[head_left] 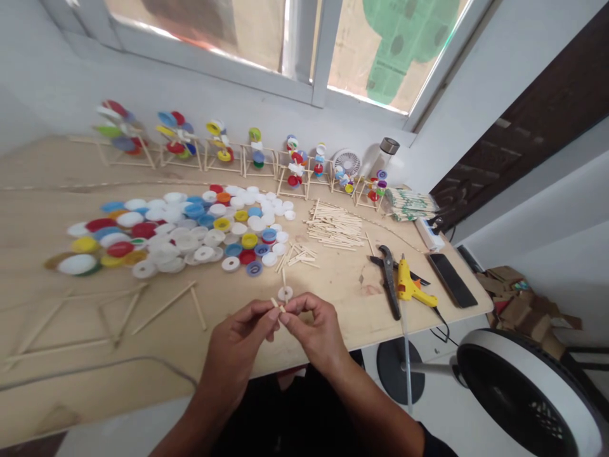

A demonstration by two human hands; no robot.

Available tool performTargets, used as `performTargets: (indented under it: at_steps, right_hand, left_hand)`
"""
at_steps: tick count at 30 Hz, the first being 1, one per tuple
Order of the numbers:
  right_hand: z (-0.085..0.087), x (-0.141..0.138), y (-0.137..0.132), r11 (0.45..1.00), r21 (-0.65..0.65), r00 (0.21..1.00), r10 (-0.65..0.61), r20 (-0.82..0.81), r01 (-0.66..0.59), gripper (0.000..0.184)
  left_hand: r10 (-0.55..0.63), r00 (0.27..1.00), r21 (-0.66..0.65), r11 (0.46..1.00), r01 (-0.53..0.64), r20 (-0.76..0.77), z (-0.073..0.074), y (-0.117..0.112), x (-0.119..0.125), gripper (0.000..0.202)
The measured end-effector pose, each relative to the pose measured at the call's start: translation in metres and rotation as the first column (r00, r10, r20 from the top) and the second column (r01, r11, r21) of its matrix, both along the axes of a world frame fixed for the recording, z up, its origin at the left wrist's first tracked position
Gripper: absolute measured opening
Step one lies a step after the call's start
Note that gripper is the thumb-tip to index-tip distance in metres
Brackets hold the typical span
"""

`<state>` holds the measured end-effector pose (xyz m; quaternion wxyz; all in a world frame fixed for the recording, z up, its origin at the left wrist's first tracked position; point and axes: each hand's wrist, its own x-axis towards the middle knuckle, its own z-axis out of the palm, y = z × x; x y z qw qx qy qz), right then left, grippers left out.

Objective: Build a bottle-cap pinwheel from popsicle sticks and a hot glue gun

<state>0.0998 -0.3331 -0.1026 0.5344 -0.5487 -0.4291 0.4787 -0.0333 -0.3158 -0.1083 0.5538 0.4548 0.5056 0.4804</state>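
My left hand (240, 339) and my right hand (311, 327) meet close together above the front of the table. Each pinches a short wooden stick between thumb and fingertips, the left stick (274, 303) and the right stick (282, 309) side by side. Whether the two sticks touch is too small to tell. Just beyond my fingertips a white bottle cap (285, 293) lies on the table, with a thin wooden stick (284, 277) at it. Short cut sticks (299, 255) are scattered a bit farther off.
Bottle caps (185, 241) spread across the left; long sticks (333, 225) lie behind. Stick frames (114, 343) rest front left. Cap-wheel models (216, 143) line the wall. At right are cutters (390, 282), a yellow glue gun (409, 285), a phone (451, 279) and a floor fan (528, 393).
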Motion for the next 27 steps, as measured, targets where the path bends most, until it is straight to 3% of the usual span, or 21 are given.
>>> performTargets:
  at_steps: [7, 18, 23, 27]
  right_hand:
    - [0.003, 0.014, -0.001, 0.999, 0.012, 0.991, 0.034, 0.128, -0.036, 0.012]
    - [-0.001, 0.014, 0.002, 0.997, 0.070, 0.994, -0.030, 0.103, 0.023, 0.008]
    - [-0.004, 0.019, 0.009, 0.995, -0.087, 0.983, -0.061, -0.172, 0.047, 0.020]
    - [-0.001, 0.017, 0.012, 0.988, -0.144, 0.940, -0.096, -0.328, 0.051, 0.034]
  left_hand:
    - [0.042, 0.999, -0.027, 0.999, -0.042, 0.019, -0.001, 0.005, 0.003, 0.027]
    - [0.005, 1.000, 0.002, 1.000, -0.005, -0.026, 0.002, 0.011, -0.006, 0.025]
    - [-0.080, 0.987, 0.012, 0.997, 0.082, -0.139, -0.001, 0.010, -0.009, 0.025]
    - [-0.085, 0.979, 0.006, 0.996, 0.088, -0.185, 0.003, 0.007, -0.007, 0.023]
